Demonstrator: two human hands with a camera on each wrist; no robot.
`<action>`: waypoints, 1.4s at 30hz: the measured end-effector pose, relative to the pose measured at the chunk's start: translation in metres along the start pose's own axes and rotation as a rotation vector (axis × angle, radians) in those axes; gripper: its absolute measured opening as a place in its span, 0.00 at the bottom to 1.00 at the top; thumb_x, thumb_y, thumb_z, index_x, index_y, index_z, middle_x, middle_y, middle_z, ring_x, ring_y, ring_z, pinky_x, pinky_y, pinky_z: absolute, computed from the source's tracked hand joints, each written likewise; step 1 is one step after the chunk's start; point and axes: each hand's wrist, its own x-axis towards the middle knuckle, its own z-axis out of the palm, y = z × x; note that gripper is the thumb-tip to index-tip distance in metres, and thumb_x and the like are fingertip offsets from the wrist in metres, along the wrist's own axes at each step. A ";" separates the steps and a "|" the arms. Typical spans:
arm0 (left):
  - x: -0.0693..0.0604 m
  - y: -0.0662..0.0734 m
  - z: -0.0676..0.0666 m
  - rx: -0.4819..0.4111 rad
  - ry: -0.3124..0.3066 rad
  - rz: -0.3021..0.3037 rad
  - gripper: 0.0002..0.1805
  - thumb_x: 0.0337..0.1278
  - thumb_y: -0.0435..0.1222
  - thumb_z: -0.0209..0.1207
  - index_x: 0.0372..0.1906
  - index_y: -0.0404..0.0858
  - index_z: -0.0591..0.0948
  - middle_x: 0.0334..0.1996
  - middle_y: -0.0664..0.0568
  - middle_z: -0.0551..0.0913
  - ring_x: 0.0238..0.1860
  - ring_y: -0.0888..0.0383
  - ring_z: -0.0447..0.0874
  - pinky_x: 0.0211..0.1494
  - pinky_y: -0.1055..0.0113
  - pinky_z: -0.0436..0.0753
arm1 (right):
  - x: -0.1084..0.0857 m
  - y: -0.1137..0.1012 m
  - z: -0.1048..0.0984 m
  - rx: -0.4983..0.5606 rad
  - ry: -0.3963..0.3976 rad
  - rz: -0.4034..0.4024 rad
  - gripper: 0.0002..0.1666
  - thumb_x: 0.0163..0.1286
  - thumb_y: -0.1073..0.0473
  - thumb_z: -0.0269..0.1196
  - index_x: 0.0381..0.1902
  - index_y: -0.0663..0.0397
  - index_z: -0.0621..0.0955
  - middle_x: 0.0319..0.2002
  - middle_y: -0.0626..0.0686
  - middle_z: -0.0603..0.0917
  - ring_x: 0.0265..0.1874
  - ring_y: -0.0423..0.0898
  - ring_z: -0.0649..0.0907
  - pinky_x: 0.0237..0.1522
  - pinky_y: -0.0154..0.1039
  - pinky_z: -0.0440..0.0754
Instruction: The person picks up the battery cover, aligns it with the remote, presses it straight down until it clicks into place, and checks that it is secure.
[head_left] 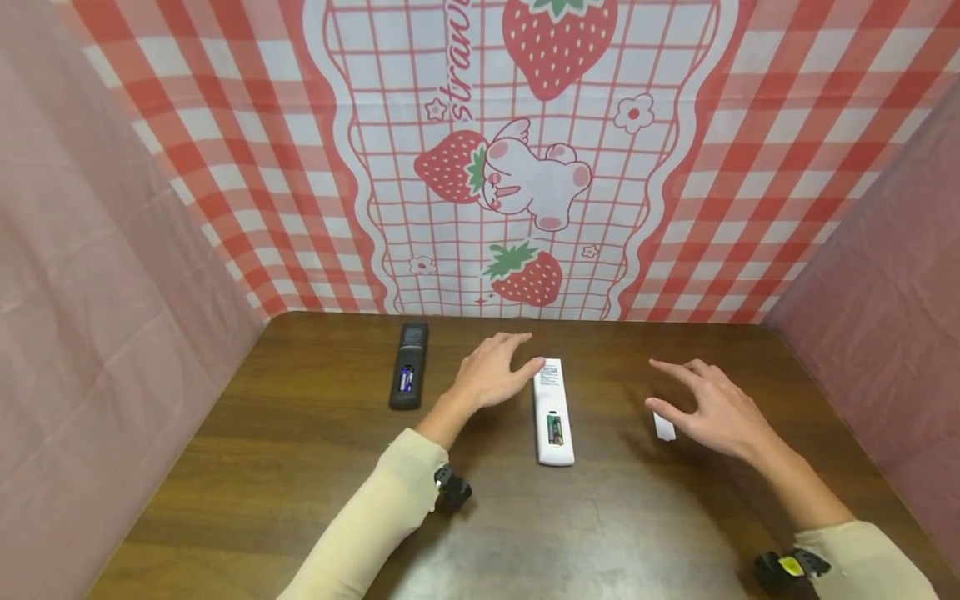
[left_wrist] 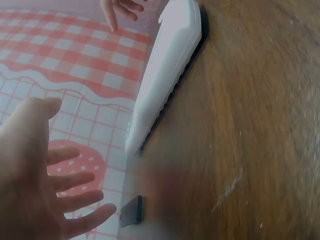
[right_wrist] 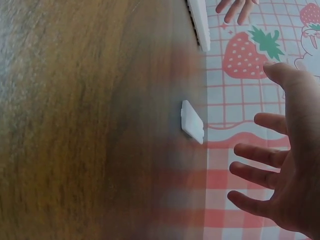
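A white remote control (head_left: 551, 400) lies face down on the table, its battery compartment uncovered with green-and-dark batteries inside. My left hand (head_left: 491, 371) hovers just left of its far end, fingers relaxed and holding nothing; in the left wrist view a gap shows between that hand (left_wrist: 55, 175) and the remote (left_wrist: 162, 75). Over to the right, my right hand (head_left: 716, 408) hangs above a small white battery cover (head_left: 663, 427), partly covering it in the head view. The right wrist view shows the cover (right_wrist: 192, 123) on the table, apart from the spread fingers (right_wrist: 257, 155).
A black remote control (head_left: 409, 367), also face down, lies at the far left with blue batteries in its open compartment. The brown wooden table (head_left: 585, 533) ends at a red-and-white checked strawberry cloth (head_left: 525, 183). Pink cloth (head_left: 877, 275) hangs on both sides.
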 end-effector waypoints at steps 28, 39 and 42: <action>0.053 -0.032 0.080 -0.043 0.091 -0.084 0.40 0.76 0.69 0.58 0.83 0.54 0.76 0.82 0.50 0.78 0.82 0.46 0.78 0.84 0.43 0.81 | -0.002 0.006 0.007 -0.017 -0.097 -0.010 0.39 0.79 0.38 0.70 0.79 0.50 0.80 0.62 0.66 0.87 0.55 0.63 0.86 0.43 0.65 0.89; 0.045 -0.023 0.080 -0.086 0.085 -0.078 0.41 0.71 0.67 0.65 0.82 0.53 0.78 0.80 0.48 0.79 0.80 0.45 0.79 0.81 0.41 0.83 | -0.003 0.010 0.009 -0.024 -0.122 -0.013 0.36 0.78 0.40 0.72 0.75 0.51 0.84 0.59 0.64 0.88 0.55 0.63 0.87 0.41 0.63 0.88; 0.044 -0.022 0.081 -0.102 0.070 -0.088 0.42 0.71 0.69 0.64 0.82 0.54 0.78 0.81 0.49 0.79 0.80 0.45 0.78 0.81 0.42 0.83 | -0.004 0.010 0.010 -0.025 -0.125 -0.013 0.35 0.78 0.40 0.72 0.74 0.51 0.84 0.59 0.64 0.88 0.55 0.63 0.87 0.40 0.61 0.88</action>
